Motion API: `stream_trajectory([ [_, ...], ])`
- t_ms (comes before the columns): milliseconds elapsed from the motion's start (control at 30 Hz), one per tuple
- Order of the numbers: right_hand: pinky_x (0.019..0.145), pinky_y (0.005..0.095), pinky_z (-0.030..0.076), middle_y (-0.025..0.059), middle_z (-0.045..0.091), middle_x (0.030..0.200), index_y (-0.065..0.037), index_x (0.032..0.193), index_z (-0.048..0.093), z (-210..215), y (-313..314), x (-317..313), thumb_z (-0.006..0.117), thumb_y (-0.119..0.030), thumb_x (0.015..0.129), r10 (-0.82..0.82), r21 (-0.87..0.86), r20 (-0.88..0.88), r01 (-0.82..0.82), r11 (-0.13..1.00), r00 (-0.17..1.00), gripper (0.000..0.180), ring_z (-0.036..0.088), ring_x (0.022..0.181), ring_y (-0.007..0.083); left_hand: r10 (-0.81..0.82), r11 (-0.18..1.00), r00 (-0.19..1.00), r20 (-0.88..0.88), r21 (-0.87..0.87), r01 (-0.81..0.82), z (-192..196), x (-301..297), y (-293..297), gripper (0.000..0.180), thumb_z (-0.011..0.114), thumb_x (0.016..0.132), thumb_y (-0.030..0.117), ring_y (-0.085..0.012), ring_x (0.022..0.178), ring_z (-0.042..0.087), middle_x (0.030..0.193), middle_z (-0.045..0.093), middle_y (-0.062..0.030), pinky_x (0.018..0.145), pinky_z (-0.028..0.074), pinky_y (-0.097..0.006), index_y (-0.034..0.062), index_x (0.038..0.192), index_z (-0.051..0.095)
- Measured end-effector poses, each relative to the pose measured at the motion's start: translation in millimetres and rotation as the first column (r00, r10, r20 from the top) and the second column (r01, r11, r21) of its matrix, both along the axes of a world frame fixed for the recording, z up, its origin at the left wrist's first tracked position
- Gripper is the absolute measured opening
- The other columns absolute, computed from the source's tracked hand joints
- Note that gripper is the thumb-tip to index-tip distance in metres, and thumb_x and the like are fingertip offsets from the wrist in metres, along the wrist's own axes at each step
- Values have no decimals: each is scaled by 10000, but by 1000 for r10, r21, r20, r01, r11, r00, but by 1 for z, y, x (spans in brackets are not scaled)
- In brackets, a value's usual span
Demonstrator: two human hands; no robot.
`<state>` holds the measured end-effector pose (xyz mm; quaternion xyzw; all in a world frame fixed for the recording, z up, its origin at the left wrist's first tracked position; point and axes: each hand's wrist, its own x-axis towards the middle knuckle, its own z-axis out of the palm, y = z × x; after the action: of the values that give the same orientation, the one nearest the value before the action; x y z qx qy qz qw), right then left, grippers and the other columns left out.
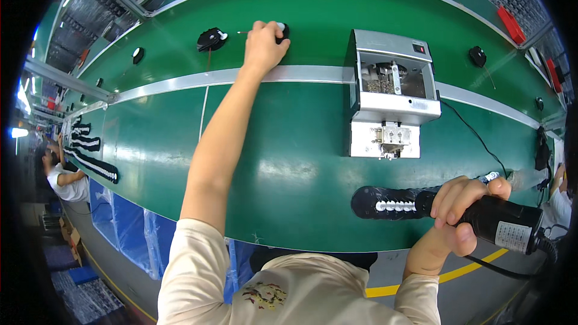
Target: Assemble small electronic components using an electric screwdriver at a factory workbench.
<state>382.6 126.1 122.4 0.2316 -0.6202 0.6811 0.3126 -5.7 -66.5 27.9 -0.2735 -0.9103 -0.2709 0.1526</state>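
"Noting a co-worker [73,186] in a white top at far left; what lies near that person?"

"Black-and-white rows [90,164] on the green bench [289,150]; then a small disc [138,55] on the belt [328,18], beyond the metal rail [313,74]"

"Next along?"

"A black spool [208,40] with a white knob, also on the belt; a thin reddish lead hangs from it toward the rail"

"Left hand [265,47]?"

"Over the belt, arm stretched across the bench; fingers bent and drawn in round a black part [284,34] with a pale top; cannot tell whether the part is raised off the belt"

"Right of that?"

"A silver machine [394,93], its front opening showing many small bits; nearer the person, a black strip [368,202] with white pieces along it, flat on the bench"

"Right hand [456,206]?"

"Wrapped firmly round a black driver [503,221], nose leftward over the strip; contact between the two cannot be told; cord leaves its right end"

"Farthest right?"

"Another black unit [477,56] on the belt, and a red bin [510,24] past it"
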Motion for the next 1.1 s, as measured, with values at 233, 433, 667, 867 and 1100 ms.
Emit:
stream_trajectory([
  [233,472,322,507,58,553,658,-76,1355,293,3,5,9,662,-38,746,-21,-20,-44,20,1000,999,713,564,487,180,-297,855,954,37,455,248,50,94,-24,197,538,957,179,-150,734,618,864,625,-100,652,501,-283,-4,986,605],
  [433,474,322,496,61,555,632,-76,1341,306,4,0,4,692,-51,744,47,-3,-11,-47,999,999,712,543,469,184,-403,911,881,249,207,358,30,178,-79,198,505,974,142,-230,698,618,788,622,-104,645,493,-338,-8,971,633],
  [667,481,319,483,62,535,621,-46,1343,314,6,-11,9,704,-84,776,-9,-127,18,11,992,1000,690,518,474,176,-602,798,761,244,144,585,44,192,-105,190,655,697,46,-373,1183,498,1154,540,-160,958,438,-432,40,856,552],
  [867,451,291,439,58,503,602,-23,1291,355,4,-25,4,725,-123,742,-88,-241,22,91,966,996,670,471,453,154,-750,658,624,220,147,739,30,221,-91,277,728,593,-28,-356,1122,543,1038,544,-116,886,492,-427,52,817,588],
  [1100,479,292,468,54,505,663,1,1393,282,8,-23,2,611,-112,809,-65,-117,70,73,990,995,679,490,472,148,-868,497,481,126,238,834,27,287,-39,274,725,660,34,-354,1098,553,1057,543,-110,855,519,-417,90,927,703],
])
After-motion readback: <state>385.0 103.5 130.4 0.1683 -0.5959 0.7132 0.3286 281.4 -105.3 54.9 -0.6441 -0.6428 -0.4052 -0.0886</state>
